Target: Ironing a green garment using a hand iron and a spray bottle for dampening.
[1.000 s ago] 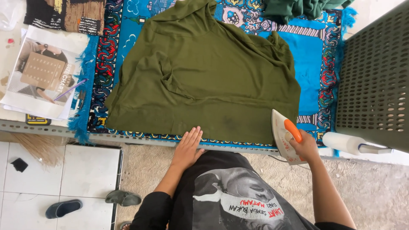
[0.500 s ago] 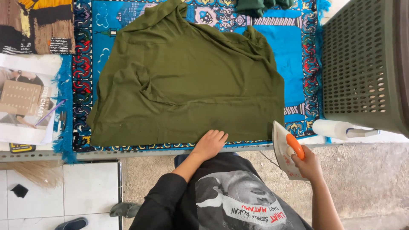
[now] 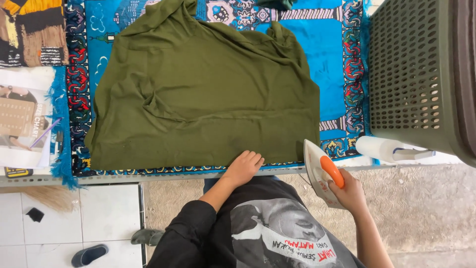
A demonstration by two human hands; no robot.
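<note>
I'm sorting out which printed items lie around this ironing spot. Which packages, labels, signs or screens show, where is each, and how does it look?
Printed sheet: far left beside the blue patterned mat, a white rectangle with a tan panel and pictures.
Small label: just below that sheet at the table's edge, dark with yellow.
Shirt print: on the person's black shirt, grey picture with white and red lettering.
No screens or signs.

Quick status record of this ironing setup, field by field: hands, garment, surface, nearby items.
left hand: flat on the near hem of the olive green garment
right hand: grips the orange handle of the white iron, held tilted at the table's near edge, off the cloth
surface: blue patterned mat under the garment
garment state: spread out, creased at its left middle
nearby: green perforated laundry basket at right; white spray bottle lying beside it
</note>
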